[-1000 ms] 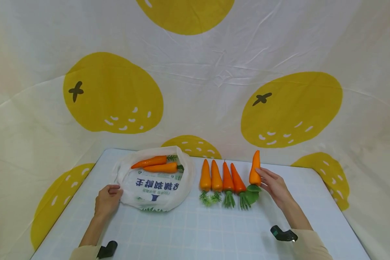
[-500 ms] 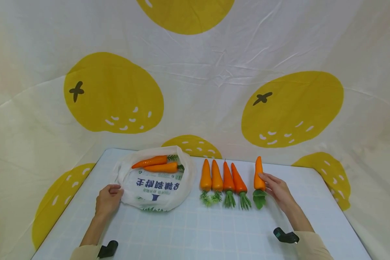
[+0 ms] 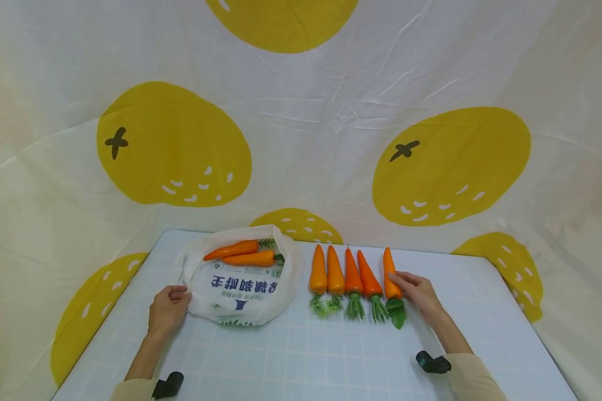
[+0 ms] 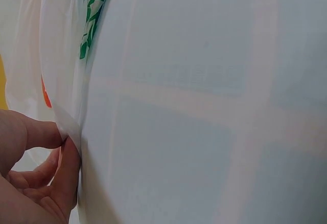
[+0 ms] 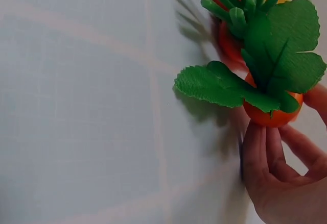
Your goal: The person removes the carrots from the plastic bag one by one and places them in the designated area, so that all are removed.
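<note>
My left hand (image 3: 168, 309) pinches the left edge of a white plastic bag (image 3: 200, 292) between thumb and finger, as the left wrist view shows. Two carrots, an upper one (image 3: 236, 248) and a lower one (image 3: 248, 259), lie inside the bag's open mouth. With my right hand (image 3: 421, 295) I grip a carrot (image 3: 388, 264) that has broad green leaves (image 5: 286, 45). It points away from me, at the right end of a row of carrots. In the right wrist view my thumb and fingers are on opposite sides of its orange body.
Several carrots stand in that row: two lighter orange ones (image 3: 318, 273) with feathery tops, then two redder ones (image 3: 353, 273) with green stalks. The pale checked table (image 3: 301, 356) ends at a hanging cloth (image 3: 301, 139) with yellow fruit prints.
My right hand first took the leafy carrot a little right and toward me, then back left beside the row. The left hand and the bag have stayed put.
</note>
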The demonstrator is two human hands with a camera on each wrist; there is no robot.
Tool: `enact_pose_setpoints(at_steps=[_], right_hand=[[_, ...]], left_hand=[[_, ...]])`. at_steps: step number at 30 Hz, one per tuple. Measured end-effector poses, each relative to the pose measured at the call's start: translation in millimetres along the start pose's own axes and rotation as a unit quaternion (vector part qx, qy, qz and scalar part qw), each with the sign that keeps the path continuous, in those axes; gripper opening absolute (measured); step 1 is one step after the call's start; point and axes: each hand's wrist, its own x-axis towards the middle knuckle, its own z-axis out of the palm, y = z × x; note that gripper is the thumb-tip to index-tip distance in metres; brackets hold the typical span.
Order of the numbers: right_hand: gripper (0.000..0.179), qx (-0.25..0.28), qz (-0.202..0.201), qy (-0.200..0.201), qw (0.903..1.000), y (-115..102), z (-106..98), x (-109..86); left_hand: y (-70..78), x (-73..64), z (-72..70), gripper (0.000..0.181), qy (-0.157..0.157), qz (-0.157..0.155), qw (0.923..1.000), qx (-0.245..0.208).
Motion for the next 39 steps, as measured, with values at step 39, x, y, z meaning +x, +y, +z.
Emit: enact_pose_setpoints(at_steps=[39], right_hand=[[0.061,-0.1,-0.053,0.038,0.9929,-10,7,-6.1]], left_hand=[[17.0,-2.6,-12.6,0.031,0.029,0.072,0.9964,0.034]])
